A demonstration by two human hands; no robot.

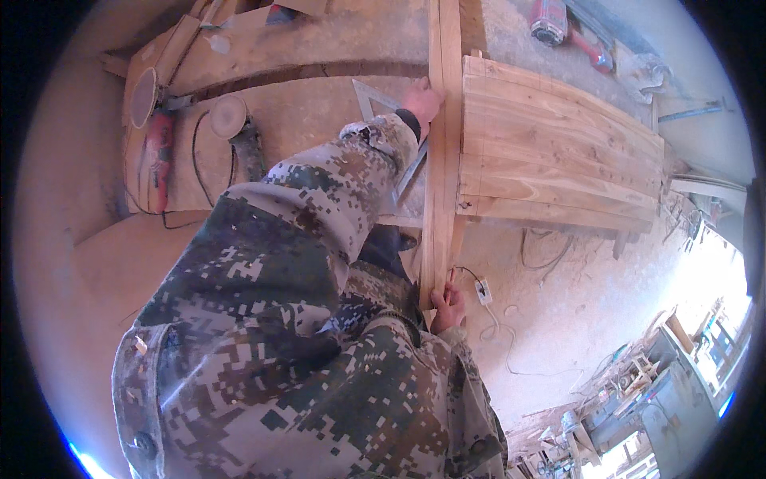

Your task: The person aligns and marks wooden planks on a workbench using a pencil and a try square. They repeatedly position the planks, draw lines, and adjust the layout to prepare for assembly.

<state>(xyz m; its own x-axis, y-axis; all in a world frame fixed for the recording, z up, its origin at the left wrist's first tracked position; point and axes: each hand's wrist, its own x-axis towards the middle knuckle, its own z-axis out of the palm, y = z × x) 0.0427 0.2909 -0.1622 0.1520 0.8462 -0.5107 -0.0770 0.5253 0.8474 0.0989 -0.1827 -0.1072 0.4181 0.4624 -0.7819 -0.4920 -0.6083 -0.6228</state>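
Far left: red-bodied disc grinder [160, 152], no lettering legible. Grey metal triangular square [411, 173]. Left hand [423, 102]: fingers bent at beam's edge, grip unclear. Long, straight, pale-brown wooden beam [444, 160] runs away from body; likely stiff, hefty, unslippery; hold by both edges. Right hand [449, 309], near end, pinches slim reddish pencil-like stick [452, 276]. Rightward: pale wooden plank panel [558, 144], unlabelled as far as visible.

Your camouflage jacket [255, 279] is matt cloth, creased and soft-looking. The long beam [444, 160] is wood with a fairly smooth face, and the panel [558, 144] is wooden boards, smooth, with a clear streaky grain. Your triangular square [365, 97] looks like dull grey metal. The red grinder [160, 148] has a housing like plastic; the round disc [229, 117] looks matt, and the socket strip [483, 291] like white plastic
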